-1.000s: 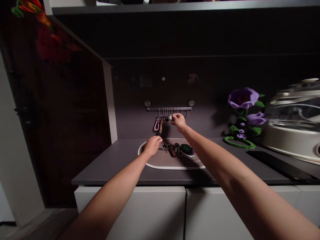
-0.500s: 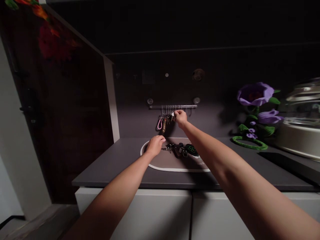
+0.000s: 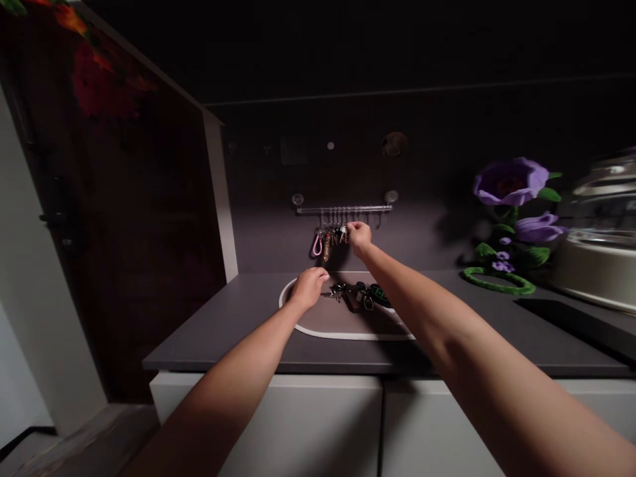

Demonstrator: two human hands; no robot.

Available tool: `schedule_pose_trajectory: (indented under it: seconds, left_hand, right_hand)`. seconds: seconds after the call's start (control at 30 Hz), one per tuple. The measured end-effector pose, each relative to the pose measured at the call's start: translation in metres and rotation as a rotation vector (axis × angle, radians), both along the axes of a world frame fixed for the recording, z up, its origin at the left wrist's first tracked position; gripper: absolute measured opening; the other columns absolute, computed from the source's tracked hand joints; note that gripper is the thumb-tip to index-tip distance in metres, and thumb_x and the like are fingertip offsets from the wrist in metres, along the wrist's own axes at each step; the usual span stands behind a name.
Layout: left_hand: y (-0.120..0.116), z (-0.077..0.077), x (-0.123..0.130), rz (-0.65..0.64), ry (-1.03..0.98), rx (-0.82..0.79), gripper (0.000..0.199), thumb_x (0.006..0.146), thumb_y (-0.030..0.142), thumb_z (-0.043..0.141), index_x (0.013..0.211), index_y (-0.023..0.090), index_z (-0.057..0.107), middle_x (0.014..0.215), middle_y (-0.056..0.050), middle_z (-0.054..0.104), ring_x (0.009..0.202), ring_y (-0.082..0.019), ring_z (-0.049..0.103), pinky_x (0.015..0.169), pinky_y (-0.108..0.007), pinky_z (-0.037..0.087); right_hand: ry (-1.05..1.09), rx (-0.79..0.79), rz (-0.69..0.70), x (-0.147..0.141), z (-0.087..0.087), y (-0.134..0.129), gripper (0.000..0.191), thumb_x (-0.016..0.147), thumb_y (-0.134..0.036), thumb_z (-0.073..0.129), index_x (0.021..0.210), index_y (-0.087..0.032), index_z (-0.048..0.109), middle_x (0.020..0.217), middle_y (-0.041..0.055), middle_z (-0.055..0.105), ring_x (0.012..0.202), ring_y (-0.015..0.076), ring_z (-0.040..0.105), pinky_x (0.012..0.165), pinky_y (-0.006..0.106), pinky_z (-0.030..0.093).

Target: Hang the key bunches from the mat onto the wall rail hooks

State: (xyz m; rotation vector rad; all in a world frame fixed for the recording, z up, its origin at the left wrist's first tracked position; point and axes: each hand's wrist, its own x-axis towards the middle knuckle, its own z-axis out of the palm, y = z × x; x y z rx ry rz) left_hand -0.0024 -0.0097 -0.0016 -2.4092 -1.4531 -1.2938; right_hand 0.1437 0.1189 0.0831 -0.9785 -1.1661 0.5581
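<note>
Nearest, at 6 o'clock, the white cabinet doors (image 3: pixel 268 424) sit below the front edge of the dark grey counter (image 3: pixel 223 324), with both forearms reaching out over that edge. On the counter lies an oval mat (image 3: pixel 342 326) with a white rim, and there is open counter to its left, between it and the white upright at 10 o'clock.

The left hand (image 3: pixel 309 289) hovers low over the mat's left end, its fingers loosely curved. It sits just beside a bunch of keys (image 3: pixel 355 295) that lies on the mat, but I cannot tell whether it has hold of anything. The bunch has a dark fob (image 3: pixel 378 295) at its right end.

Farther out at 12 o'clock, the right hand (image 3: pixel 359 237) is raised to a metal rail (image 3: pixel 342 209) fixed on the wall. Its fingers are pinched closed on a silver key (image 3: pixel 342 232) at the right end of a row of hanging keys (image 3: pixel 328 237); a pink loop (image 3: pixel 317 245) hangs at the row's left end. The rail's right part has free hooks.

At 2 o'clock stands a purple artificial flower (image 3: pixel 509 181), and beyond it, cut off by the picture's right edge, a silver cooker (image 3: pixel 596 265).
</note>
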Motion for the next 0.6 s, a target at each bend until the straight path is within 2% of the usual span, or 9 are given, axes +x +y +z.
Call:
schedule_pose_trajectory:
  seconds: [0.13,0.4,0.5,0.6]
  left_hand:
    - [-0.001,0.001,0.000,-0.005,-0.014,-0.018,0.020,0.082,0.021,0.042,0.076,0.018,0.061,0.073,-0.003,0.061,0.073,-0.015,0.051,0.069,-0.025,0.037]
    - [0.000,0.000,-0.001,-0.020,-0.018,-0.012,0.020,0.081,0.021,0.042,0.076,0.018,0.061,0.073,-0.003,0.061,0.072,-0.015,0.051,0.068,-0.025,0.037]
    - [0.001,0.000,-0.001,-0.022,-0.012,-0.020,0.020,0.081,0.021,0.043,0.078,0.018,0.062,0.076,-0.004,0.062,0.074,-0.015,0.052,0.071,-0.025,0.038]
    - [0.000,0.000,-0.001,-0.028,-0.004,-0.023,0.020,0.081,0.022,0.043,0.080,0.018,0.063,0.081,-0.005,0.064,0.079,-0.016,0.053,0.074,-0.026,0.038]
  right_hand:
    - [0.058,-0.047,0.058,0.000,-0.001,-0.008,0.016,0.075,-0.023,0.049,0.082,-0.014,0.060,0.074,0.0038,0.059,0.056,0.0095,0.052,0.053,0.024,0.049]
    - [0.099,-0.113,0.168,0.001,0.000,-0.023,0.015,0.074,-0.017,0.049,0.087,-0.015,0.054,0.075,0.0026,0.056,0.053,0.0078,0.049,0.053,0.025,0.048]
    - [0.045,-0.124,0.146,0.004,-0.003,-0.024,0.024,0.072,-0.016,0.051,0.095,-0.015,0.051,0.075,0.0019,0.057,0.054,0.0085,0.051,0.057,0.026,0.048]
    - [-0.060,-0.116,0.056,0.009,-0.006,-0.026,0.028,0.071,-0.018,0.053,0.099,-0.016,0.051,0.080,0.0032,0.059,0.065,0.0107,0.055,0.067,0.027,0.047]
